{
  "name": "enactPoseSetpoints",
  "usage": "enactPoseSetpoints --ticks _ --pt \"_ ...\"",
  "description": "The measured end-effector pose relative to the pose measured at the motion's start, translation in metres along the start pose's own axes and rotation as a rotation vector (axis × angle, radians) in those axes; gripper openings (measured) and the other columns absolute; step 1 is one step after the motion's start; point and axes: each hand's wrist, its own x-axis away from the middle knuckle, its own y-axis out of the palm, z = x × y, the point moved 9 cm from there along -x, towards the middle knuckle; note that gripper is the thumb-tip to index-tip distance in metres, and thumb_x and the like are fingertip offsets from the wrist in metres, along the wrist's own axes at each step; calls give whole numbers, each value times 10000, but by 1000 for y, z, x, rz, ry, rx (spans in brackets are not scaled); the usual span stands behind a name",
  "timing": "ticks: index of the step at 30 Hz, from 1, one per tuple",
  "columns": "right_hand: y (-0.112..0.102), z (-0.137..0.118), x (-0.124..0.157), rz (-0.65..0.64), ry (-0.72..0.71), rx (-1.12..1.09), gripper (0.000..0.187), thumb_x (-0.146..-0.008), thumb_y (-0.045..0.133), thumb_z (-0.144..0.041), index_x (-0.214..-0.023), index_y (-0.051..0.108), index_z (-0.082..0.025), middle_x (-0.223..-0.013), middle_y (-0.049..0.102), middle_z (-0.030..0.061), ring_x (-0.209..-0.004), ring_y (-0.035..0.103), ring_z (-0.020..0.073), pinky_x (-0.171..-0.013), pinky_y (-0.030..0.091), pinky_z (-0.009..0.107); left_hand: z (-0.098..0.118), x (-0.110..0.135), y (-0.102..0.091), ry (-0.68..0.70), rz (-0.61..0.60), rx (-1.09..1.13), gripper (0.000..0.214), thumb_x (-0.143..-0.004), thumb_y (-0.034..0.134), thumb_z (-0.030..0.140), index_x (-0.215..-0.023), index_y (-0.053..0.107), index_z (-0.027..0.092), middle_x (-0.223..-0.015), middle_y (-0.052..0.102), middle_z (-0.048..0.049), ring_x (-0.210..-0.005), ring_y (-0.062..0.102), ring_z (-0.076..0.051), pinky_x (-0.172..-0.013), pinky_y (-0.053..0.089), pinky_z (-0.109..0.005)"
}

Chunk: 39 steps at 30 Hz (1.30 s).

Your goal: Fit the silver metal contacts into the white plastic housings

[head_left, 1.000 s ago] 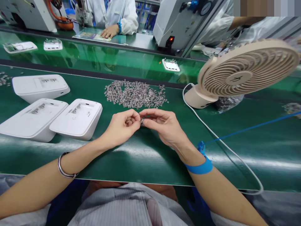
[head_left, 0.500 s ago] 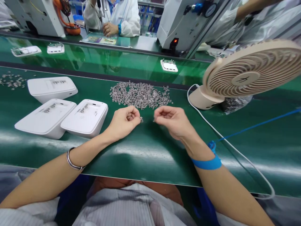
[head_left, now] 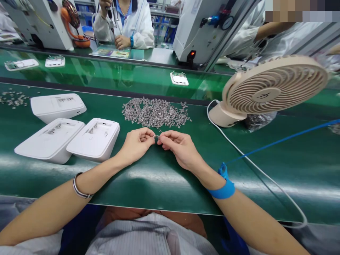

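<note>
My left hand (head_left: 137, 143) and my right hand (head_left: 177, 147) meet fingertip to fingertip over the green mat, both pinched on a small metal part (head_left: 157, 137) between them. Just beyond them lies a heap of several small silvery metal parts (head_left: 155, 112). Left of my left hand stand three white plastic housings: one nearest (head_left: 94, 139), one beside it (head_left: 50, 140), one behind (head_left: 57, 107). My right wrist wears a blue strap (head_left: 222, 189) with a blue cord running right.
A beige desk fan (head_left: 271, 90) stands at the right with its white cable (head_left: 255, 166) looping across the mat. A green conveyor (head_left: 119, 76) behind carries small white units. Other people in white coats work at machines beyond it. More metal parts (head_left: 14, 98) lie far left.
One second ago the hands were joined on a part; half a second ago they were apart, and now they have come together again on a small part.
</note>
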Motion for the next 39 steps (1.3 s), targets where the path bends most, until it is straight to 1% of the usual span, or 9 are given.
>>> enactPoseSetpoints --ticks 5,11,14,18,22,26,30,37,39 --pt "0 -3 0 -29 -71 34 145 -673 655 -297 -644 613 -161 -588 568 -21 -530 456 72 -520 377 225 6 3 2 8 -17 -66 93 -678 590 224 -746 585 161 -634 592 17 -605 530 -107 -598 408 -245" --pt "-6 -5 0 33 -121 45 138 -702 633 -290 -645 607 -167 -617 569 -14 -569 469 85 -538 371 232 7 4 4 27 -37 -39 212 -705 594 317 -839 617 155 -740 633 -13 -710 575 -136 -684 449 -272" --pt "-9 -7 1 66 -118 35 126 -706 626 -285 -648 606 -174 -632 584 -7 -593 488 97 -549 381 237 5 3 3 40 -34 -51 177 -724 573 323 -773 619 159 -707 618 -3 -681 553 -130 -669 425 -272" --pt "-3 -9 4 37 -125 -9 118 -712 623 -267 -641 604 -176 -637 582 -13 -602 489 93 -556 384 231 7 3 6 62 -59 -51 175 -748 546 316 -673 593 165 -658 582 15 -652 517 -116 -659 398 -266" --pt "-1 -9 6 30 -136 -18 114 -719 619 -256 -642 601 -174 -639 570 -20 -602 484 88 -562 386 229 7 4 8 50 -78 -12 174 -754 540 319 -765 607 159 -713 612 0 -687 548 -126 -673 417 -269" --pt "-6 -10 8 82 -178 54 110 -746 598 -258 -677 601 -172 -650 567 -20 -599 481 90 -554 385 228 3 5 14 22 -126 23 193 -736 574 325 -823 618 158 -786 628 -15 -729 561 -135 -717 424 -284" --pt "-5 -26 16 137 -374 312 111 -802 543 -215 -714 595 -172 -654 558 -18 -574 462 88 -541 377 230 2 6 16 10 -135 25 179 -736 591 339 -733 596 161 -697 568 15 -663 503 -114 -676 394 -272" --pt "12 -56 40 202 -815 754 170 -847 468 -91 -721 554 -166 -669 570 18 -621 504 110 -588 401 244 8 9 17 -10 -107 135 178 -752 533 291 -627 560 168 -600 525 36 -614 457 -98 -610 346 -238" --pt "17 -61 45 235 -911 877 177 -849 461 -81 -718 545 -165 -678 586 32 -634 517 122 -599 403 257 9 9 16 -30 -98 171 176 -740 521 273 -599 545 170 -570 499 42 -583 426 -90 -576 325 -230"
